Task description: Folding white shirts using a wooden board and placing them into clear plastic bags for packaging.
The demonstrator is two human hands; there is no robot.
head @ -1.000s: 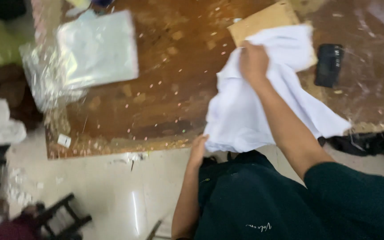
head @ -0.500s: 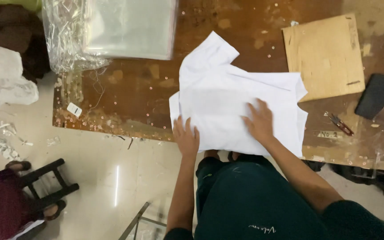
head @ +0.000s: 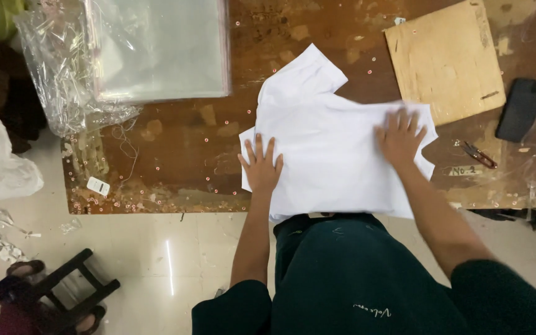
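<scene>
White garment (head: 336, 158) lay spread flat on the worn brown table (head: 193, 155), near its front edge, just ahead of the person's dark green top. One sleeve or flap pointed up and away toward the table's middle.

From the head view, the left hand (head: 260, 164) rested palm down on the cloth's left edge, fingers splayed and gripping nothing. The right hand (head: 399, 136) pressed flat on the upper right corner, fingers likewise fanned out, with no fold of cloth pinched that could be seen. Both hands lay on the fabric, well apart from each other.

Judging by that, the step in hand looked like smoothing the cloth flat for folding. A next move would call for taking hold of an edge or that loose sleeve without dragging the rest askew.

Beside the garment's right corner sat a tan board (head: 445, 59). Small snips (head: 479, 155) and a black case (head: 519, 110) lay further right. A stack of clear plastic bags (head: 156, 49) lay at the far left.
</scene>
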